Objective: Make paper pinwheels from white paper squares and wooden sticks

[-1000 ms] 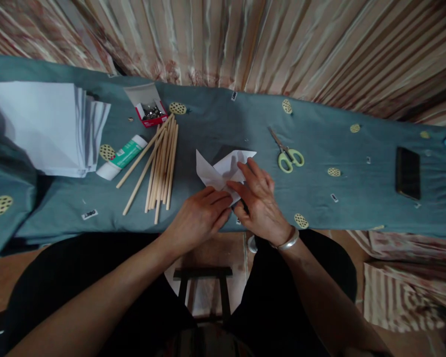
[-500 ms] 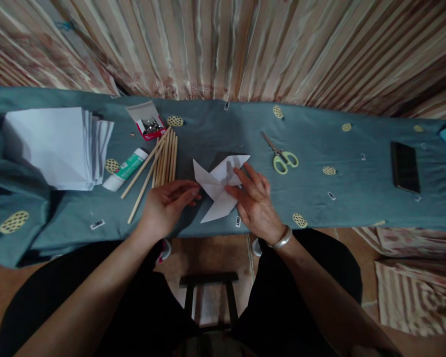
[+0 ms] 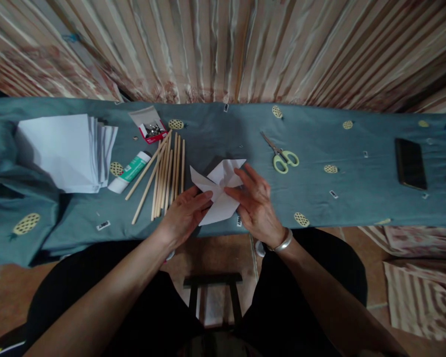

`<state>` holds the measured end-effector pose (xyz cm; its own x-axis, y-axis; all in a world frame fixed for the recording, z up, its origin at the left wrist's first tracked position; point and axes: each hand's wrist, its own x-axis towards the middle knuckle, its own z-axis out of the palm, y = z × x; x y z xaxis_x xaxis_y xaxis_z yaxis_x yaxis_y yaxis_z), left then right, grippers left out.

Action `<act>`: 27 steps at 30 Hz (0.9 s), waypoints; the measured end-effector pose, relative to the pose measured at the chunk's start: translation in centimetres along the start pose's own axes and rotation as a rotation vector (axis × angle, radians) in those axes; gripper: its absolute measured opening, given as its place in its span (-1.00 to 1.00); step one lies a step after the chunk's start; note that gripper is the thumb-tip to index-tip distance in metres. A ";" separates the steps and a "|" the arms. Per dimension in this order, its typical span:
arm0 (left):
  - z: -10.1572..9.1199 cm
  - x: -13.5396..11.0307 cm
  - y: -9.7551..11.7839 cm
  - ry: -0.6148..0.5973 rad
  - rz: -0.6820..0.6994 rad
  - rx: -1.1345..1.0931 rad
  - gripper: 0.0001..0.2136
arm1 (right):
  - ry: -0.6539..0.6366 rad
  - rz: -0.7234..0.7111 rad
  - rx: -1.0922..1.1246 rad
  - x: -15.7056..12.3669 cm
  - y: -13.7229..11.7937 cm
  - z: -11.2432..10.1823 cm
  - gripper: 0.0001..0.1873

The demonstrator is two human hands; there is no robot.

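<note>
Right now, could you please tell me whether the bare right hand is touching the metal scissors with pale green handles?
Apart: the head view shows printed teal tablecloth between the right hand and the scissors.

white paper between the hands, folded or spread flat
Folded: the white paper forms pointed blades around its middle; the right hand touches it.

Tablecloth (image 3: 215,134): wht tags (image 3: 103,225), e.g. lower L, lettering illegible
Grn/wht tube (image 3: 132,169): L of ctr, print too blurred
</note>
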<state>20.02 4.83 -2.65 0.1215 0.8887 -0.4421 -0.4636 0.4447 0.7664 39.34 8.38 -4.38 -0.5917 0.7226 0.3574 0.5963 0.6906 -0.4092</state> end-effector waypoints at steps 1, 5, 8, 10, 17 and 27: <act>0.1 0.2 -0.2 -0.009 0.000 0.025 -0.80 | 0.002 -0.005 -0.006 0.0 -0.2 0.0 -0.60; 0.5 0.5 -0.5 0.030 -0.012 -0.002 -0.77 | 0.011 -0.029 -0.058 -0.2 -0.7 -0.1 -0.55; 1.0 0.4 -0.3 0.101 -0.042 -0.075 -0.67 | 0.005 -0.057 -0.082 -0.3 -1.0 -0.2 -0.53; 1.2 0.4 -0.1 0.141 -0.047 -0.083 -0.61 | -0.002 -0.074 -0.077 -0.4 -1.2 -0.4 -0.52; 1.1 0.8 0.2 0.162 0.094 -0.022 -0.63 | 0.011 -0.091 0.007 -0.3 -1.5 -1.1 -0.43; 1.4 0.9 0.7 0.176 0.105 0.102 -0.68 | -0.003 -0.080 0.117 -0.5 -1.3 -1.9 -0.36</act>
<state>21.05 6.09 -1.81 -0.0818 0.9014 -0.4252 -0.3738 0.3677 0.8515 39.88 7.23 -2.45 -0.6365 0.6653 0.3901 0.4803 0.7377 -0.4745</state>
